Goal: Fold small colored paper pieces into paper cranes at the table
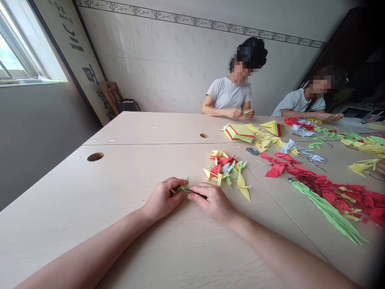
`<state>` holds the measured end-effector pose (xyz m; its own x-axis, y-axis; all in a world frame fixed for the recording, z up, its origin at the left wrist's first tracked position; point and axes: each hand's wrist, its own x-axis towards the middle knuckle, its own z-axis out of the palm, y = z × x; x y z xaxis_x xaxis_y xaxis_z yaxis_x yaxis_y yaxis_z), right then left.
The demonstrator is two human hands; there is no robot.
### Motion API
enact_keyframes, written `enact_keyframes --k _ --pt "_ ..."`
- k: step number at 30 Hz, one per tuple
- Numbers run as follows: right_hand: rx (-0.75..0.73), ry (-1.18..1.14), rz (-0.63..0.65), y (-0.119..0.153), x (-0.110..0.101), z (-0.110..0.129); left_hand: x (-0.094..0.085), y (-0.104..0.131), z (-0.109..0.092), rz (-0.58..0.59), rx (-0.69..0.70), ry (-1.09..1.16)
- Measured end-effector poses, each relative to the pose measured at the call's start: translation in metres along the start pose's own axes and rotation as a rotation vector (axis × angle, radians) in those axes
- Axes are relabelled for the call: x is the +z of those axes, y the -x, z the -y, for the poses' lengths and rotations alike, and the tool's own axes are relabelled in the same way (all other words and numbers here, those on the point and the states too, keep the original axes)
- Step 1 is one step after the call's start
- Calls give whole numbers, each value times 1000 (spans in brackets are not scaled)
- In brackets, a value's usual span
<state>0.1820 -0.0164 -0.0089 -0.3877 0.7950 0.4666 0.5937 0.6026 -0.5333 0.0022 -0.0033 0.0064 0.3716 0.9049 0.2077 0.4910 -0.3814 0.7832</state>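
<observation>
Near the middle of the table, my left hand (164,198) pinches a small green folded paper (184,186) between thumb and fingers. My right hand (212,199) is closed on a slim dark tool (192,192), which looks like tweezers; its tip meets the green paper. Both hands are close together, and the fingers hide much of the paper and the tool. Just beyond my right hand lies a pile of folded paper cranes (224,164) in red, yellow, green and pale blue. A single yellow paper crane (243,186) lies at its right edge.
Strings of red paper cranes (337,188) and a green folded bundle (327,210) cover the table's right side. Stacked paper sheets (240,132) lie farther back. Two people sit opposite; one in a white shirt (228,94) handles something green. The table has a round hole (95,157) at left.
</observation>
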Motion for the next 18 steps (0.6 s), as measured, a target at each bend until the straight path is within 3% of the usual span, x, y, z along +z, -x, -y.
enact_keyframes --k 14,18 --pt "25 31 1 1 0 -3 0 0 0 16 -19 26" --pt "63 -52 -17 0 -2 -1 1 -1 -2 7 -41 82"
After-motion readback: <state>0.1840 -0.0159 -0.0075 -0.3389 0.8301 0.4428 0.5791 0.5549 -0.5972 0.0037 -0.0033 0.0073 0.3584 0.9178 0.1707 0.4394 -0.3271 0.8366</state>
